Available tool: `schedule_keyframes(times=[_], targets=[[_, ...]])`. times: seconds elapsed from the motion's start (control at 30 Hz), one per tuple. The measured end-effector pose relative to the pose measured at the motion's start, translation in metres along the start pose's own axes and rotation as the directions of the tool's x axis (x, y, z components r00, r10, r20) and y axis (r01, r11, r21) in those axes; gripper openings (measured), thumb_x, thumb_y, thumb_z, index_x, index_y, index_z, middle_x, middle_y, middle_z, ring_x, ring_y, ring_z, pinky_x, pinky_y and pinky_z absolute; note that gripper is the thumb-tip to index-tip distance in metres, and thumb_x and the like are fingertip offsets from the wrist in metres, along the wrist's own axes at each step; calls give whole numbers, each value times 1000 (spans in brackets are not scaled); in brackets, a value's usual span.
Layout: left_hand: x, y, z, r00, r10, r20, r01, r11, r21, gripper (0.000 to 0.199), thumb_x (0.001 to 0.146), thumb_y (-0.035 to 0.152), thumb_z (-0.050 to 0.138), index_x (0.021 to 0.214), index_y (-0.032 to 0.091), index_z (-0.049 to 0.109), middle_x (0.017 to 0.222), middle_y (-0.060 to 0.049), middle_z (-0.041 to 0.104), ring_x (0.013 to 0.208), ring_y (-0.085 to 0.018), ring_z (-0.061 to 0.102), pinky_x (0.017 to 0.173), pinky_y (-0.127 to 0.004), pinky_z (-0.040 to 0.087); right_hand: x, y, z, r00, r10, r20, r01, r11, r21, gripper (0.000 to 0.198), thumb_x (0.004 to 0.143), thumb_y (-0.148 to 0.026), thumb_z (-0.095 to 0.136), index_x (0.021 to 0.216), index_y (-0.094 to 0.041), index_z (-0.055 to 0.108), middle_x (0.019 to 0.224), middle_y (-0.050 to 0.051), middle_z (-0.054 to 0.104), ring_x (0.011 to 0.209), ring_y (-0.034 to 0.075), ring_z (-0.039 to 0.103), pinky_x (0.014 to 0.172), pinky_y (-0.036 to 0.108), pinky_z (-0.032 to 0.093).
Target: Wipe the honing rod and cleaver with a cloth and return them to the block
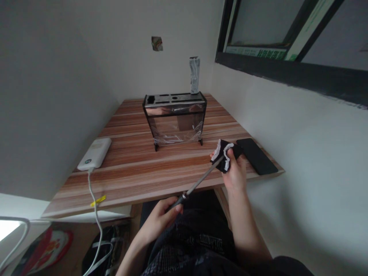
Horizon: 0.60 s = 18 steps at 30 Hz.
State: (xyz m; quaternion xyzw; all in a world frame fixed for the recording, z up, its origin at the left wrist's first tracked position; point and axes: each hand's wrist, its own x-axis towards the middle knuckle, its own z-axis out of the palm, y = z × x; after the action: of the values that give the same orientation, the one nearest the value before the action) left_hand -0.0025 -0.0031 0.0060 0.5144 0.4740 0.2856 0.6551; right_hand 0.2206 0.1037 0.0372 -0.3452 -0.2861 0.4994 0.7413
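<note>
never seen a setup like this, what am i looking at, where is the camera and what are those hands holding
There is no machine here: these are a person's bare hands, in one picture from a camera worn on the head, looking forward and down. The left hand grips the dark handle of a metal rod; the right hand holds a black cloth with white edging at the rod's far end. On the striped table are a clear-fronted stand, a white box with a cable, and a black slab, perhaps a phone.
</note>
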Motion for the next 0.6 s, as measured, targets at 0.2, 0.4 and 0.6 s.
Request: schedule_keyframes(times=[0.2, 0.4, 0.6], targets=[[8, 3, 6, 997, 45, -66, -46, 999, -14, 48, 83, 62, 54, 78, 14, 55, 49, 9, 31, 44, -6, 25, 42, -20, 15, -26, 21, 10, 964, 174, 201, -146, 978, -150, 33, 73, -48, 73, 84, -17, 70, 71, 4, 73, 65, 20, 70, 66, 34, 58], [14, 8, 8, 976, 97, -194, -108, 993, -46, 46, 84, 60, 53, 80, 15, 55, 46, 10, 32, 41, -6, 24, 42, -19, 15, -58, 38, 26, 909, 262, 323, -86, 878, -471, 30, 74, -44, 73, 81, -15, 72, 72, 4, 72, 65, 17, 65, 59, 24, 50], [15, 3, 7, 945, 171, -281, -158, 985, 68, 44, 86, 57, 52, 79, 14, 57, 53, 7, 37, 46, -7, 29, 45, -19, 22, -64, 37, 35, 897, 263, 356, -62, 871, -486, 31, 70, -43, 76, 84, -15, 71, 78, 5, 73, 71, 19, 66, 62, 25, 51]])
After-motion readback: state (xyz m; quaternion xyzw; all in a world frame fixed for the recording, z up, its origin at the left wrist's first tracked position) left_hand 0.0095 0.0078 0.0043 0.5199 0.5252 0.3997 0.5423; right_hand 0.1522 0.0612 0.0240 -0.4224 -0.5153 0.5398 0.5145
